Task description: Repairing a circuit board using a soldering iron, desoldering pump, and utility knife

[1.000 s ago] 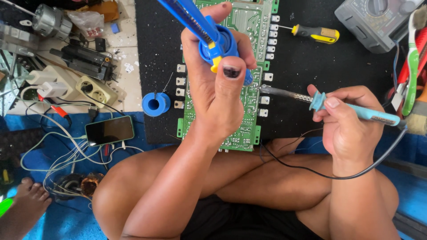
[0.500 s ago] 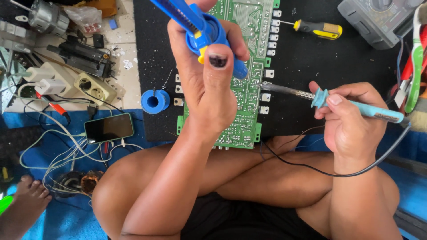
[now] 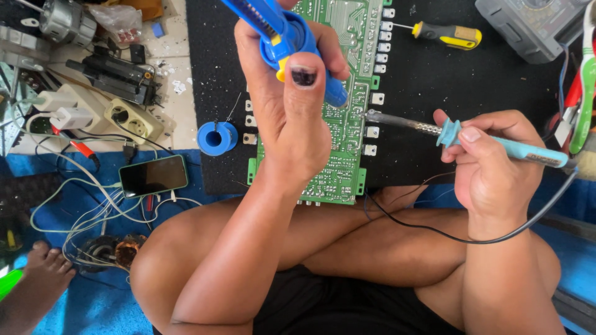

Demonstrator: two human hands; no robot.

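Left hand [image 3: 288, 118] is wrapped tight round a blue solder pump [image 3: 282, 37], thumb on its yellow button, nozzle down on the green board [image 3: 338, 155] near the board's right edge, about mid-length; right hand [image 3: 490, 164] pinches a teal-handled iron [image 3: 496, 146] like a pen, fingers closed on the grip, tip touching the board just beside the nozzle. Board lies on a black mat [image 3: 472, 87], lengthwise toward the knees, its near end over the mat's near edge. To do this well, in my judgement: keep iron tip flat on the joint till solder flows; hold nozzle close, nearly upright, w/o blocking the tip; keep the thumb ready on the button, no jerk; don't linger or the pad may lift. Cord [image 3: 447, 232] runs across the leg, so mind it doesn't tug the iron. Solder spool [image 3: 217, 138] sits at the mat's left edge; screwdriver [image 3: 447, 34] toward the mat's far right; phone [image 3: 153, 175] on the blue cloth to the left.
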